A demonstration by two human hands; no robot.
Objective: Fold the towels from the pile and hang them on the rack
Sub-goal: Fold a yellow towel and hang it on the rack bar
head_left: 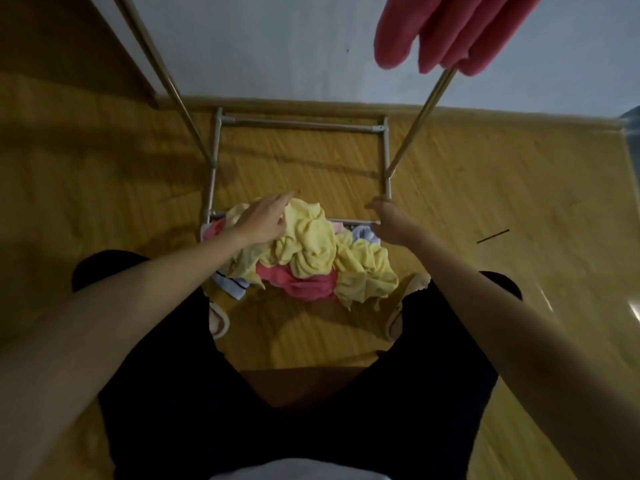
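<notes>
A pile of crumpled towels, yellow, pink and pale blue, lies on the wooden floor at the foot of a metal rack. My left hand reaches down with fingers extended and touches the top yellow towel at the pile's left side. My right hand hovers with relaxed fingers just right of the pile, near the rack's low front bar, holding nothing. A pink towel hangs folded over the rack at the upper right.
The rack's slanted poles rise on both sides toward me. A white wall with a wooden skirting stands behind. My legs in black shorts and sandalled feet straddle the floor just before the pile. Open floor lies left and right.
</notes>
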